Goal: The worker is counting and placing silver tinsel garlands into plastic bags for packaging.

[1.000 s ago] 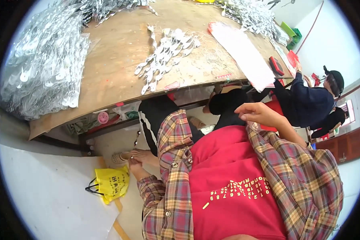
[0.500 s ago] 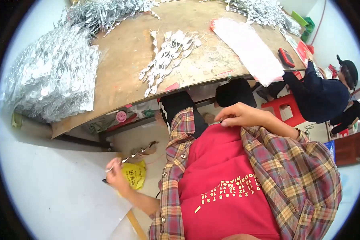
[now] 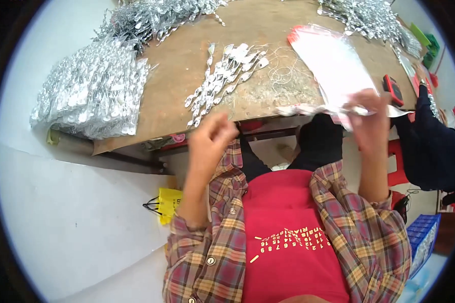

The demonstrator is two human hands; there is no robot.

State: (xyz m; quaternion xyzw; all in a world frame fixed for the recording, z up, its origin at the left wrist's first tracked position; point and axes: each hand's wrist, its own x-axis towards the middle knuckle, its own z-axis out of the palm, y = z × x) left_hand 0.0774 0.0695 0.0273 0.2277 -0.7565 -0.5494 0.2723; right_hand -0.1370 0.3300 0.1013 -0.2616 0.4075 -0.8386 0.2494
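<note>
Over the table's front edge, my right hand (image 3: 370, 118) is closed on a silver twisted spiral strip (image 3: 308, 109), which stretches out to the left. The far end of that strip overlaps the near part of a stack of clear plastic bags (image 3: 345, 68). My left hand (image 3: 211, 144) is raised at the front edge, fingers curled and smeared by motion, so I cannot tell if it grips anything. Just beyond it lies a loose bunch of the same silver spiral strips (image 3: 226, 76).
A big pile of bagged silver spirals (image 3: 93, 91) covers the left of the wooden table (image 3: 172, 83). Loose white threads (image 3: 285, 68) lie mid-table. A red-and-black device (image 3: 393, 90) sits right of the bags. Another person (image 3: 429, 141) works at far right. A yellow bag (image 3: 169, 204) is low on the left.
My left hand has risen from low at the left to the table edge. The spiral strip it held is now in my right hand, which has lifted from my lap.
</note>
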